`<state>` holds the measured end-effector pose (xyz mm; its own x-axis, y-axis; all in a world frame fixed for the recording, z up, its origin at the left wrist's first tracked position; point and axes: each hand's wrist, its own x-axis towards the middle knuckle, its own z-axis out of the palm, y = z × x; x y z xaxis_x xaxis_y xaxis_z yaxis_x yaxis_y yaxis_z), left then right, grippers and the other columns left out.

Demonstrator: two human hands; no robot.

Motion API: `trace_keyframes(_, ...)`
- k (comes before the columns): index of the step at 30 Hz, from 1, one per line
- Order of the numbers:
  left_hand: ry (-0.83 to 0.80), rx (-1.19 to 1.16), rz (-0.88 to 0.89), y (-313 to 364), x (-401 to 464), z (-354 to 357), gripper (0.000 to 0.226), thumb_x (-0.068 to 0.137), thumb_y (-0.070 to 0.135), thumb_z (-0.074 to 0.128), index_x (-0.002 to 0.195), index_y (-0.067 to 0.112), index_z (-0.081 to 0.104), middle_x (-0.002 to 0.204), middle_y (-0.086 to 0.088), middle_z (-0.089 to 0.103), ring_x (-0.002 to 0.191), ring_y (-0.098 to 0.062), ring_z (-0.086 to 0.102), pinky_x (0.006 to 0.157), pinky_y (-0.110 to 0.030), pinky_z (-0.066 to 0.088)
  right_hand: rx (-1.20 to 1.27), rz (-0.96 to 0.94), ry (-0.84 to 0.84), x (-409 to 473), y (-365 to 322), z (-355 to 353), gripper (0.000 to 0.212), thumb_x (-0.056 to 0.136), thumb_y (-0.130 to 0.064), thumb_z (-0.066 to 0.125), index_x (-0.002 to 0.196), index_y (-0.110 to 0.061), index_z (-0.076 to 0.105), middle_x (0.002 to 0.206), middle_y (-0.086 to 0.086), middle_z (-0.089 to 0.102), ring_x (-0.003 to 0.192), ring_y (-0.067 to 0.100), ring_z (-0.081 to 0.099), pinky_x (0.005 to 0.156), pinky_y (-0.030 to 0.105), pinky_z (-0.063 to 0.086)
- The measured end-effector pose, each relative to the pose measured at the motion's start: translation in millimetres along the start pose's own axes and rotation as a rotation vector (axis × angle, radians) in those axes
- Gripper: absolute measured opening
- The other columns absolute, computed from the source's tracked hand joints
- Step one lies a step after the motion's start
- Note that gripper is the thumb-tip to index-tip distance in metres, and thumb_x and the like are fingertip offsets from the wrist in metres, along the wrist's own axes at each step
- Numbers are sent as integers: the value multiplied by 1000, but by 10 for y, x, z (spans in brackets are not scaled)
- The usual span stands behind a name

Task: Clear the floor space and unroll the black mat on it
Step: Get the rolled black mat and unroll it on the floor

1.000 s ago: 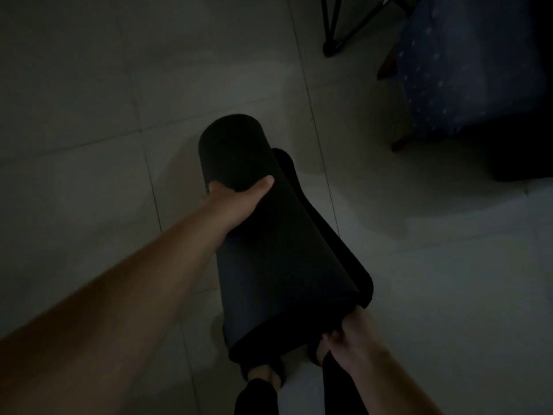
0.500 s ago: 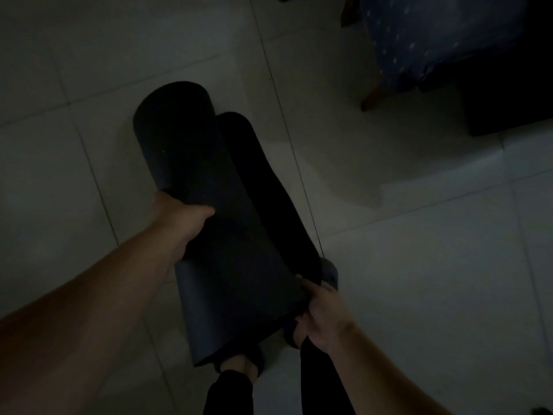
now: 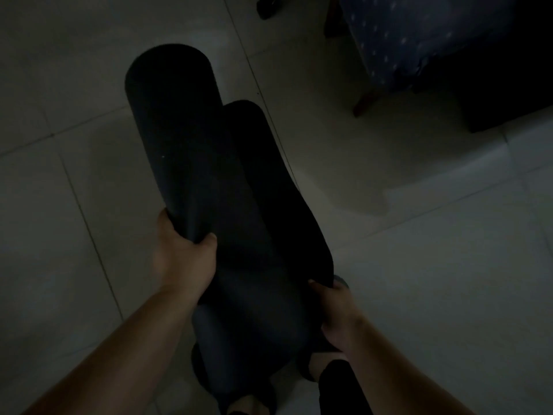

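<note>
The black mat (image 3: 191, 151) hangs in the air above the pale tiled floor (image 3: 419, 265), partly unrolled, with a thick roll on the left and a looser curl on the right. My left hand (image 3: 185, 259) grips the roll's near left edge. My right hand (image 3: 335, 313) pinches the loose right-hand edge near its lower corner. The mat's near end hides most of my feet.
A chair with a blue dotted cover (image 3: 419, 43) and a wooden leg (image 3: 363, 101) stands at the upper right, beside a dark block (image 3: 514, 94). A black stand foot (image 3: 266, 7) shows at the top. My feet in dark sandals (image 3: 251, 402) are at the bottom.
My left hand has slid down the roll toward me. The loose right-hand curl has opened wider and the mat sits higher in view.
</note>
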<state>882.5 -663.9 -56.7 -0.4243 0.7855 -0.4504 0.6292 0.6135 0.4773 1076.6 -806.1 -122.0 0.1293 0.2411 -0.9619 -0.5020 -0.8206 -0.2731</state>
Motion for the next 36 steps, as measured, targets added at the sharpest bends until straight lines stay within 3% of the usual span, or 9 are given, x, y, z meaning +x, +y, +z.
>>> trace_keyframes(5,-50,-31,46,-303,122,201,66,69,29,73,128,25,42,121,-2,62,106,-27,62,95,-43,51,-92,35,162,309,91,-87,17,87,-4,52,84,-14,65,54,1,64,42,15,58,40,22,41)
trace_keyframes(9,-84,-87,33,-579,251,413,72,70,22,77,131,21,39,125,-4,59,109,-24,60,97,-40,49,-226,88,260,699,234,-191,18,85,1,52,85,-13,64,88,20,70,79,40,69,69,45,56)
trace_keyframes(14,-39,-8,33,-867,205,536,76,68,25,79,131,22,37,127,-5,57,111,-22,57,100,-39,47,-374,133,220,1033,334,-253,24,83,5,55,101,-9,65,91,21,69,81,39,68,77,54,59)
trace_keyframes(18,-82,-32,-66,-908,207,527,80,68,25,80,134,21,35,129,-4,55,112,-21,55,96,-34,45,-535,107,261,1143,240,-285,22,82,5,51,98,3,66,88,25,67,85,41,67,75,49,57)
trace_keyframes(21,-163,19,-139,-929,274,488,78,66,23,83,129,15,38,131,-10,55,118,-28,55,103,-44,46,-795,82,281,1141,52,-225,29,81,-6,57,107,7,60,99,25,66,91,38,65,74,43,56)
trace_keyframes(25,-195,121,-116,-985,375,405,81,67,19,77,134,14,33,134,-13,49,122,-32,51,106,-45,44,-1125,-225,347,1094,-174,-33,58,79,-20,57,131,-5,39,136,17,45,119,37,50,92,43,49)
trace_keyframes(30,-121,152,-119,-1057,403,431,84,69,24,64,143,15,26,145,-11,35,129,-33,42,110,-42,37,-1647,-630,-51,1311,-76,374,78,87,-19,55,151,-21,11,161,3,1,147,29,6,113,46,32)
trace_keyframes(32,-68,220,-28,-1052,359,451,89,71,28,63,146,14,19,152,-13,24,137,-34,31,116,-44,30,-1794,-687,-130,1427,54,501,86,85,-20,57,152,-24,3,161,2,-9,148,30,-3,113,47,30)
trace_keyframes(36,-108,612,555,-992,170,637,88,72,39,55,148,16,17,160,-10,11,147,-34,8,120,-52,14,-1982,-576,-147,1582,324,637,97,83,-26,57,149,-32,-14,158,4,-27,145,36,-19,116,51,23)
